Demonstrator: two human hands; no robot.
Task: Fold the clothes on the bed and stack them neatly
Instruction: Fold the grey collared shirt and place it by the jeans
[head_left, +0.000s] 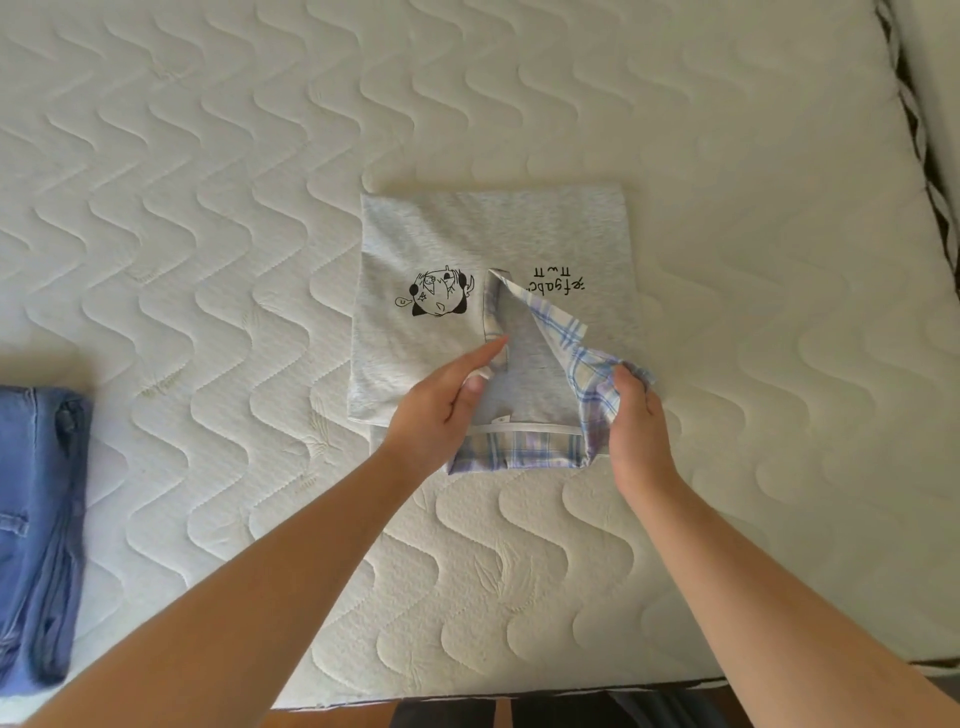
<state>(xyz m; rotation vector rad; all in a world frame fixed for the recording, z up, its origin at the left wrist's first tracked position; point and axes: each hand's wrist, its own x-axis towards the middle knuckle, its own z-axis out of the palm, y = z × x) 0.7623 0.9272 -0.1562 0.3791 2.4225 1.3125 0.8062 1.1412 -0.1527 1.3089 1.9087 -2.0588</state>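
- White quilted mattress (208, 218) w/ wavy stitching fills the view.
- Grey shirt (467, 244), folded, lies mid-mattress; cartoon print + upside-down lettering face up.
- Left hand (441, 410) pinches plaid collar (566, 338) edge btwn thumb & forefinger.
- Right hand (636, 421) grips bunched plaid fabric, fingers curled round it.
- Folded blue jeans (36, 530) at far left, well apart.

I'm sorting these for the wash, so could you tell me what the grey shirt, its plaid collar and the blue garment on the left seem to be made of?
The grey shirt looks like soft heathered cotton jersey: flecked, matte, lying limp. Its plaid collar seems a thin woven cloth, crisp where it folds. The blue garment looks like denim, judging by its stitched seams and faded matte surface.
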